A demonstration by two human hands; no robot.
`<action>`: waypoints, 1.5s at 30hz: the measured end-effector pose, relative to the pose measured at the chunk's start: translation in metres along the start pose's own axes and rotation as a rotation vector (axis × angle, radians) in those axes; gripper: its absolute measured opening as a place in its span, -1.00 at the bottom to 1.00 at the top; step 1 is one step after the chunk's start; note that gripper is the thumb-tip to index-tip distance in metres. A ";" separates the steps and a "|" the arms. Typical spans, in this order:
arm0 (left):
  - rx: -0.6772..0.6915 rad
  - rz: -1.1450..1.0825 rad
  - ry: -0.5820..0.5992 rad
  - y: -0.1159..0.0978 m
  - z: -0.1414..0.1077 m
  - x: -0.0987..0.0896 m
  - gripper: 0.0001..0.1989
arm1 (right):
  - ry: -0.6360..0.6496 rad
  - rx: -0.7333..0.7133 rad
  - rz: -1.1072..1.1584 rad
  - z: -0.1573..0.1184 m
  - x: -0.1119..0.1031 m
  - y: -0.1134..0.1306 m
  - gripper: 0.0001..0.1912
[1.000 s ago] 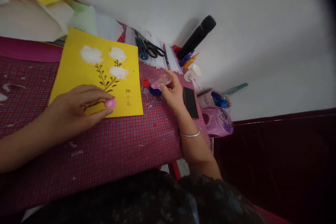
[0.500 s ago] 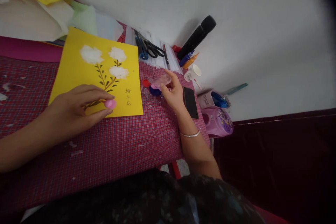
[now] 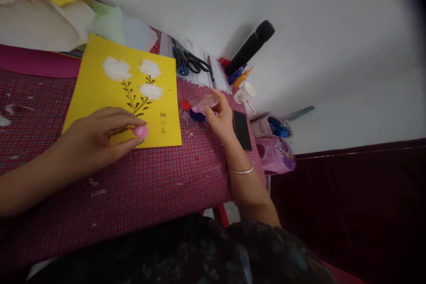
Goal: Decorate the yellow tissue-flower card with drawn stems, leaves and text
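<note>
My left hand (image 3: 100,135) is above the lower part of a yellow sheet (image 3: 89,80). Its thumb and fingers pinch a small pink lump (image 3: 141,131) that looks like modelling clay. The sheet bears three white fluffy flowers (image 3: 117,69), a painted brown stem with dark leaves, and handwritten characters. To the sheet's right, my right hand (image 3: 219,115) has its thumb and fingers around a small clear plastic container (image 3: 209,101) with pink material at its lower end. Dark blue clay-like material (image 3: 197,115) and a red round piece (image 3: 185,105) lie by it on clear plastic.
On the checked tablecloth (image 3: 159,177) lies a black phone-like slab (image 3: 242,130). Scissors (image 3: 196,62) rest on white strips by the wall. A black microphone (image 3: 249,46), glue bottles (image 3: 242,76) and a paper cup (image 3: 245,92) stand farther right. A pink jug (image 3: 276,155) is beyond the table edge.
The whole view has shifted very slightly. Both hands keep their places and hold the same things.
</note>
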State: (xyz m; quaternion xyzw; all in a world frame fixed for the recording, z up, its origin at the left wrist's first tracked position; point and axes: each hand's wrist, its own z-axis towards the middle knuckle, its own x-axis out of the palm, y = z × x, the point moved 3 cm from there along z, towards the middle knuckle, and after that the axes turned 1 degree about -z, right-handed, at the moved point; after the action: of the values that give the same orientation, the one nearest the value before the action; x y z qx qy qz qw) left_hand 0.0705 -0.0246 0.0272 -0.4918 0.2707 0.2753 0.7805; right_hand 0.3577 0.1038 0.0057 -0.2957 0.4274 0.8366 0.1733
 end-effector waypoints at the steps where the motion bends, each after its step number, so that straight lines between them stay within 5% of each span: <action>1: -0.001 0.000 0.001 0.000 0.000 0.000 -0.66 | -0.024 0.004 0.012 0.000 -0.001 0.001 -0.37; 22: 0.021 0.017 0.013 0.001 -0.001 0.003 -0.66 | -0.063 0.142 0.012 0.003 -0.003 0.002 -0.42; 45: 0.000 0.044 -0.001 -0.004 0.001 0.000 -0.63 | -0.142 0.103 -0.012 0.003 -0.006 -0.003 -0.44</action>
State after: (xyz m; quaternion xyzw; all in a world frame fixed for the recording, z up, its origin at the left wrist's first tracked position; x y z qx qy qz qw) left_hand 0.0730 -0.0255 0.0299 -0.4856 0.2812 0.2927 0.7743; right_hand 0.3631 0.1083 0.0094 -0.2292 0.4545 0.8313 0.2232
